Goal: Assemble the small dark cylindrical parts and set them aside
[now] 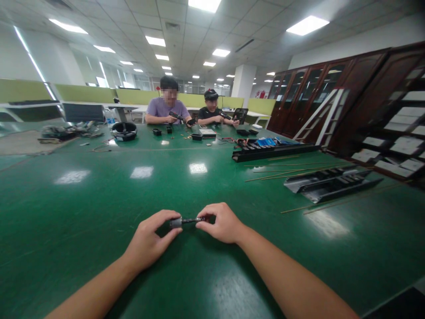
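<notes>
My left hand [149, 241] and my right hand [222, 222] meet low over the green table [99, 208], near its front edge. Between them they pinch a small dark rod-like part [186, 220] with a grey cylindrical end. The left fingers close on the grey end, and the right fingers close on the thin dark end. Both forearms reach in from the bottom of the view.
Two people sit at the far side handling small black parts [197, 136]. Long black trays [272, 151] and thin rods [292, 173] lie at the right, more black trays [328, 182] nearer. A round black object [124, 131] and clutter sit far left. Dark wooden cabinets [365, 102] line the right wall.
</notes>
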### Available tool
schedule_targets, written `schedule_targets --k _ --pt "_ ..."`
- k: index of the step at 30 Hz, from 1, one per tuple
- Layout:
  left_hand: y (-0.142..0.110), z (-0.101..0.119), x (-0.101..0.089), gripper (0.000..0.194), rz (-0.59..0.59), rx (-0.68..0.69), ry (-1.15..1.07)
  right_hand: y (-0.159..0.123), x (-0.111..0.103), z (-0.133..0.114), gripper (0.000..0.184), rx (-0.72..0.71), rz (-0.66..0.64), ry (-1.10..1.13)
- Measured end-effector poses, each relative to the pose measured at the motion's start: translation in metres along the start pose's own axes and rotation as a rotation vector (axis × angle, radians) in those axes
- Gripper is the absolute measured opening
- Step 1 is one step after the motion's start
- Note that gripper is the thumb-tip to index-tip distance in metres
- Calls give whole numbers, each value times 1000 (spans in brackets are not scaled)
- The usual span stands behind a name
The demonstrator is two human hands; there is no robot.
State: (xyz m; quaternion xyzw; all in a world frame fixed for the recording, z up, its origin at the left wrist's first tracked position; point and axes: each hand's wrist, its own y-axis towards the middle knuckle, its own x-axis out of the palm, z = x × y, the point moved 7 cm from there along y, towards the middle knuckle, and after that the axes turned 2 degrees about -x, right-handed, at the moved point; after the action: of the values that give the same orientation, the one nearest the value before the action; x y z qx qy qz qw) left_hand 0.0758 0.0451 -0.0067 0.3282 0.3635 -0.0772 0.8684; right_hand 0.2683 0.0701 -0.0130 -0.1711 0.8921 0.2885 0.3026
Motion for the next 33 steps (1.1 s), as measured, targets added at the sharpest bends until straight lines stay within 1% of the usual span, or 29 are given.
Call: schedule_targets --k 15,21,25,29,31,33 --pt "0 -5 0 28 -8 -9 10 0 -3 3 9 12 18 -5" --pt "-1 -7 -1 28 -7 -29 10 -1 -3 5 9 19 25 4" --pt "-1 -10 -1 27 -27 -57 6 -1 -5 6 10 24 30 9" --pt "4 -20 -6 30 3 -142 13 1 -8 8 10 46 40 24" --pt "5 -30 -11 36 30 -251 -16 1 -8 9 11 54 33 34" --pt "4 -46 -14 45 58 -393 -115 1 -7 10 11 61 26 42"
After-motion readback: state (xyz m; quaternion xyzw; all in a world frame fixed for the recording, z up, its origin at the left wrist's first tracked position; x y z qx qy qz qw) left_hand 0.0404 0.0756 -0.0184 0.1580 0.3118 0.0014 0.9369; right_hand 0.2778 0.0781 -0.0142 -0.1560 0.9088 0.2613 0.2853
